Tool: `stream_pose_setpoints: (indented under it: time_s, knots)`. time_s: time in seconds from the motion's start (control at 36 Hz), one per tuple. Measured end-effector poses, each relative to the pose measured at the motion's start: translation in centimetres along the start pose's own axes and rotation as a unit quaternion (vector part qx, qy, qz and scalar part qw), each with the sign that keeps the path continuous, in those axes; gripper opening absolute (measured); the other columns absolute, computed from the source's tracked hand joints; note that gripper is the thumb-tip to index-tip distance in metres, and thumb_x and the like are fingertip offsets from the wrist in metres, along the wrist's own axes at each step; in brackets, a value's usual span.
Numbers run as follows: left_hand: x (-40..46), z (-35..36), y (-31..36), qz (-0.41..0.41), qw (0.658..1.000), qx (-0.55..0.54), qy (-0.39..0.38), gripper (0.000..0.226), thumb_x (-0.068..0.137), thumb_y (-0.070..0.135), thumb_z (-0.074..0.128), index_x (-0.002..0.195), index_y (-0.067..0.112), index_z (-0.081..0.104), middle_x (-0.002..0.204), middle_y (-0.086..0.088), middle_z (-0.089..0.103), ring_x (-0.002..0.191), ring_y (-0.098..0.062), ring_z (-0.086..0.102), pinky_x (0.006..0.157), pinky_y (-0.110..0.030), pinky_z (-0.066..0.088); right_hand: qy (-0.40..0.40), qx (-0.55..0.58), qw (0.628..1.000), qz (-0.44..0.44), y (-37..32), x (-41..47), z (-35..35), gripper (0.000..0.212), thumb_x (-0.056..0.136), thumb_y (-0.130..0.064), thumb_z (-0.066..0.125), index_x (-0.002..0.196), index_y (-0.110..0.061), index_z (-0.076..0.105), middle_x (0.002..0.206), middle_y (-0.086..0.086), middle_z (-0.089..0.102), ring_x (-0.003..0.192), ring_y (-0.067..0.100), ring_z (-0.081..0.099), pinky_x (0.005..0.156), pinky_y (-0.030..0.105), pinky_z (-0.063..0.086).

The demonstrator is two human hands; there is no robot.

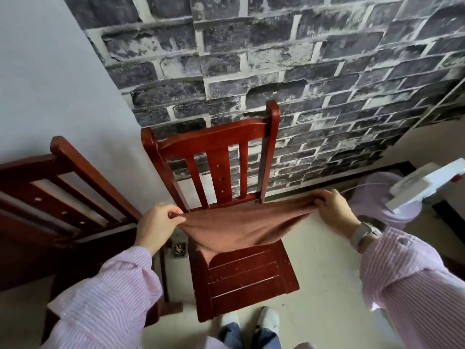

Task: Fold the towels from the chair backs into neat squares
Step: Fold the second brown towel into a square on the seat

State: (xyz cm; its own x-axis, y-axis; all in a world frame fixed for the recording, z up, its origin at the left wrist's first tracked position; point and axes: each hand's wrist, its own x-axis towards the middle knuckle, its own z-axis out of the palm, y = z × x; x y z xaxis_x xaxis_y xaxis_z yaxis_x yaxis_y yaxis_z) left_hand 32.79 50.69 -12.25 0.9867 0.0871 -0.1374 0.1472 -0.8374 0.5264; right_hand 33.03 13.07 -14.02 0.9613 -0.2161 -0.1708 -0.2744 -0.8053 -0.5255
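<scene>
A brown towel (239, 227) hangs stretched between my two hands over the seat of a red wooden chair (251, 278). Its lower part sags onto the back of the seat. My left hand (156, 227) pinches the towel's left corner. My right hand (332, 210) grips the right corner, a little higher and closer to the wall. The chair back (214, 139) stands bare against the brick-pattern wall.
A second red wooden chair (57, 192) stands close on the left, its back tilted toward me. A white appliance (425, 182) and a pale purple cloth (387, 205) sit at the right. Light floor tiles surround the chair; my feet are below the seat.
</scene>
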Motion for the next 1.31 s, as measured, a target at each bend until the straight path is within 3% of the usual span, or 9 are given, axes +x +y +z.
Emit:
stream_pose_setpoints:
  time_s: [0.17,0.33,0.47,0.61,0.75,0.92,1.0,1.14,1.31]
  knots:
    - [1.6,-0.3,-0.4,0.024,0.995,0.013,0.092,0.015,0.076,0.021,0.072,0.076,0.012,0.06,0.091,0.004,0.049,0.077,-0.017,0.049,0.066,-0.029,0.039,0.123,-0.007,0.989,-0.084,-0.7,1.8,1.1,0.02,0.083,0.002,0.055,0.098,0.004,0.068,0.097,0.028,0.053,0.095,0.044,0.051,0.091,0.043,0.042]
    - [-0.1,2.1,-3.4,0.052,0.997,-0.034,0.055,0.03,0.074,0.007,0.071,0.07,0.024,0.047,0.093,0.001,0.067,0.082,-0.022,0.061,0.074,-0.038,0.05,0.134,-0.018,0.983,-0.128,0.5,0.7,3.4,0.018,0.081,0.004,0.054,0.095,0.007,0.065,0.101,0.026,0.057,0.093,0.044,0.054,0.087,0.045,0.044]
    - [-3.8,8.0,-8.3,0.039,0.998,0.012,-0.042,0.027,0.076,0.002,0.068,0.071,0.018,0.047,0.104,0.006,0.07,0.093,-0.018,0.066,0.077,-0.033,0.053,0.029,-0.071,0.991,-0.113,5.6,-2.9,8.9,0.017,0.081,0.006,0.059,0.094,0.001,0.068,0.105,0.022,0.059,0.09,0.042,0.054,0.082,0.044,0.046]
    - [-6.5,15.3,-13.8,0.013,0.975,0.086,-0.205,0.021,0.082,0.005,0.062,0.076,0.019,0.047,0.106,0.007,0.069,0.095,-0.009,0.065,0.071,-0.016,0.043,-0.127,-0.102,0.986,-0.042,11.4,-6.6,15.4,0.019,0.082,-0.001,0.062,0.096,-0.009,0.072,0.107,0.019,0.062,0.097,0.04,0.057,0.085,0.04,0.046]
    - [-8.8,22.5,-18.8,-0.011,0.933,0.143,-0.33,0.027,0.078,0.009,0.055,0.072,0.028,0.036,0.09,-0.001,0.069,0.089,-0.022,0.065,0.075,-0.04,0.05,-0.251,-0.113,0.96,0.047,17.1,-10.0,22.6,0.018,0.081,-0.001,0.063,0.093,-0.01,0.072,0.101,0.017,0.062,0.095,0.041,0.055,0.081,0.046,0.048]
    - [-8.7,27.5,-20.6,-0.048,0.908,0.131,-0.396,0.013,0.081,0.016,0.054,0.091,0.023,0.057,0.106,0.0,0.061,0.097,-0.019,0.056,0.079,-0.029,0.043,-0.39,-0.163,0.903,0.074,19.1,-10.4,26.4,0.033,0.087,-0.015,0.05,0.117,-0.024,0.06,0.133,0.001,0.048,0.125,0.023,0.041,0.102,0.035,0.036]
    - [-6.9,29.0,-20.7,-0.05,0.927,0.101,-0.357,0.022,0.079,0.013,0.055,0.099,0.019,0.061,0.105,-0.002,0.063,0.097,-0.022,0.058,0.081,-0.029,0.043,-0.391,-0.15,0.905,0.079,18.7,-8.4,27.3,0.038,0.082,-0.011,0.054,0.118,-0.02,0.06,0.133,0.005,0.051,0.125,0.026,0.042,0.103,0.033,0.035]
    - [-1.7,30.9,-20.3,-0.026,0.973,0.082,-0.216,0.021,0.084,0.007,0.054,0.104,0.009,0.061,0.106,-0.012,0.061,0.1,-0.032,0.058,0.084,-0.037,0.046,-0.281,-0.106,0.951,0.078,17.3,-3.3,29.3,0.032,0.084,-0.006,0.047,0.109,-0.015,0.066,0.118,0.015,0.059,0.105,0.034,0.057,0.087,0.036,0.045]
    - [6.1,33.4,-19.4,-0.026,0.983,0.108,-0.144,0.051,0.091,0.015,0.049,0.14,0.009,0.033,0.149,-0.012,0.025,0.137,-0.03,0.026,0.108,-0.042,0.03,-0.172,-0.077,0.981,0.048,14.8,4.5,31.7,0.04,0.086,-0.007,0.045,0.125,-0.011,0.053,0.125,0.021,0.047,0.113,0.041,0.045,0.097,0.045,0.04]
